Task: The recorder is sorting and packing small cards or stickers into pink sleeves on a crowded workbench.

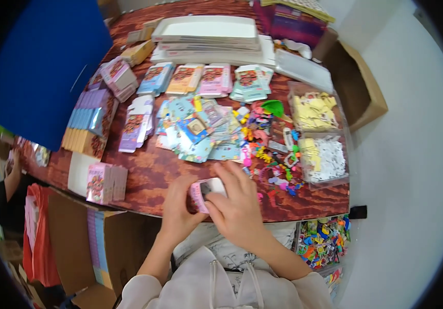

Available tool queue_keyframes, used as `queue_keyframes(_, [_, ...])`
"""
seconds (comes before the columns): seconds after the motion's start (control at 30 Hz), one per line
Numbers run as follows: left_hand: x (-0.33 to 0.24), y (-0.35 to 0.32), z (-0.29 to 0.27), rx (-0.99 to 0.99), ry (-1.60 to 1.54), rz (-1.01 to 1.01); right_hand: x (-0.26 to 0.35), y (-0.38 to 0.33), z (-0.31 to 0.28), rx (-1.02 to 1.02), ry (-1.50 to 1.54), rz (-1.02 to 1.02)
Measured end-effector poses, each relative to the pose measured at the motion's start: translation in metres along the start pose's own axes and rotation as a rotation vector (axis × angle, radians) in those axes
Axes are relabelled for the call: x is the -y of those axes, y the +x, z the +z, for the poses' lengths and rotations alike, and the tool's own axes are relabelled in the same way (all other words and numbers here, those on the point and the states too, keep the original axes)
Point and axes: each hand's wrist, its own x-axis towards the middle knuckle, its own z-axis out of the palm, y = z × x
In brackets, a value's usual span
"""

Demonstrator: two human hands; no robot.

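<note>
Just in front of the table's near edge I hold a small pink printed carton (197, 198), its pale open end turned to the right. My left hand (178, 207) is wrapped round its left side, thumb below. My right hand (237, 203) closes on the open end, with the thumb at the opening and the fingers bent over the top; something dark shows inside, too small to name. Beyond my hands lies a loose pile of printed cards and packets (193, 136). To its right are small colourful plastic toys (278, 154).
Flat cartons (213, 80) lie in colour groups behind the pile. White trays (206, 30) are stacked at the back. A clear divided tray (316, 131) holds yellow and white pieces. Filled boxes (90, 121) and pink cartons (105, 183) stand left. Another person's arm (11, 183) shows far left.
</note>
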Motion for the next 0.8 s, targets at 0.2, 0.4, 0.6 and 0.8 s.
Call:
queue_keyframes(0.2, [0.004, 0.001, -0.003, 0.017, 0.030, -0.111, -0.021, -0.002, 0.002, 0.015, 0.315, 0.079])
queue_keyframes(0.4, [0.011, -0.002, -0.007, 0.070, 0.102, -0.090, -0.112, 0.048, -0.032, -0.111, -0.182, 0.366])
queue_keyframes(0.6, [0.007, 0.000, -0.007, 0.073, 0.008, -0.171, -0.174, 0.057, -0.035, -0.008, -0.485, 0.398])
queue_keyframes(0.8, [0.014, 0.001, -0.013, 0.086, 0.006, -0.178, -0.173, 0.051, -0.040, -0.012, -0.484, 0.363])
